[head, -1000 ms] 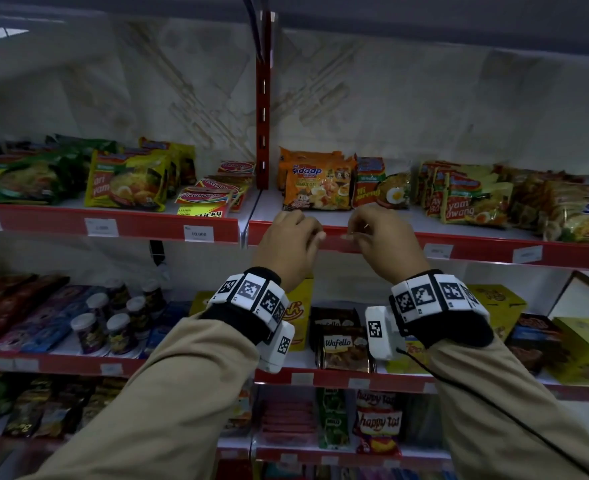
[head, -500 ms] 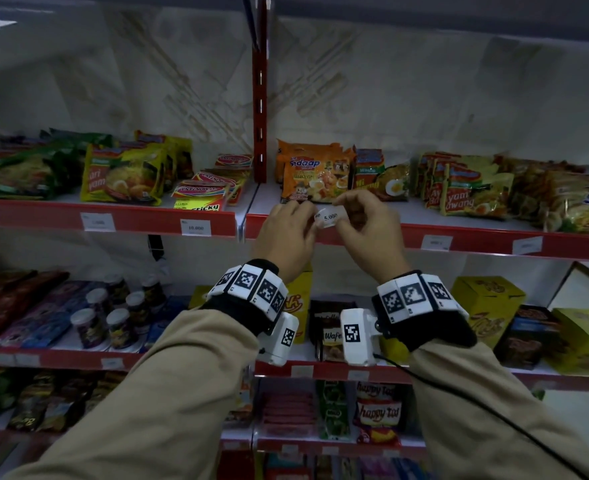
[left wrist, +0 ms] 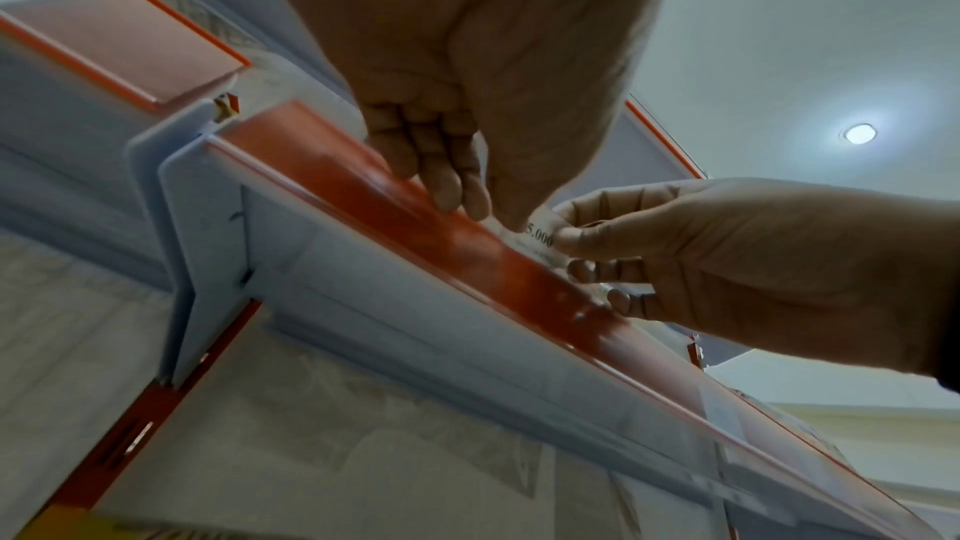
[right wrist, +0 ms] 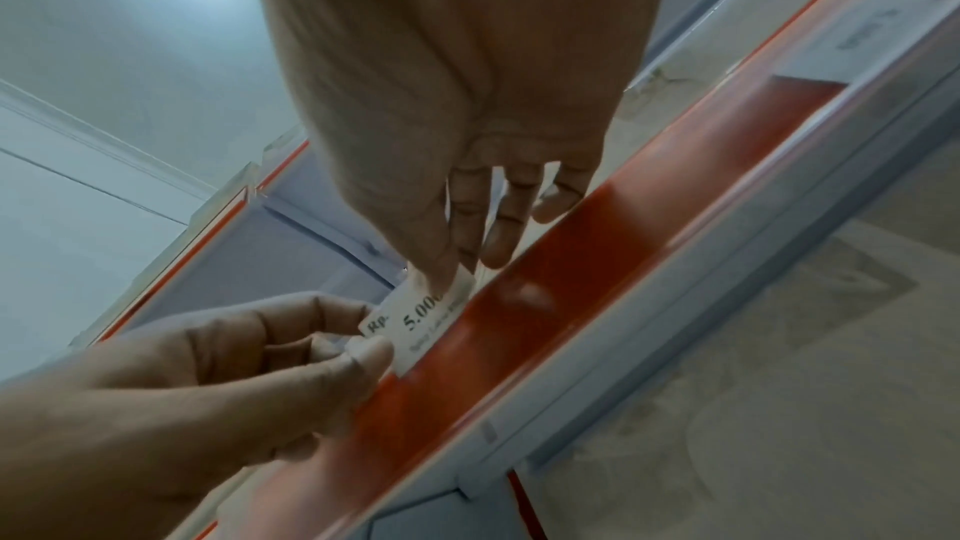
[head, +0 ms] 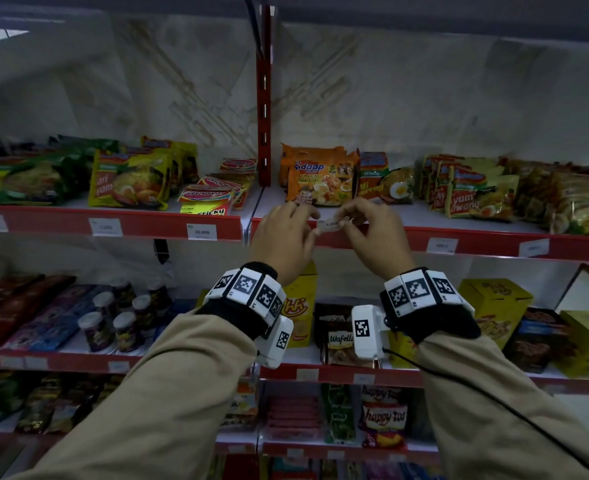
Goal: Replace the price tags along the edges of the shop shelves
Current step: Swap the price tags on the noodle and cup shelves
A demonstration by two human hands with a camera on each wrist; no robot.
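We note both hands, left hand point(head: 282, 237) and right hand point(head: 376, 233), pinching one price tag point(head: 331, 225) at the top shelf's red edge strip point(head: 487, 242), not yet seated; tags at 3 o'clock remain unaddressed.

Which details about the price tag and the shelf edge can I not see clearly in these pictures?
- Price tag: right wrist view, the thumb covers the end of the number; the small line below is blurred.
- Whether the tag sits in the red shelf strip: left wrist view, left hand and right hand hide its edges.
- Other tags: head view, print too small.
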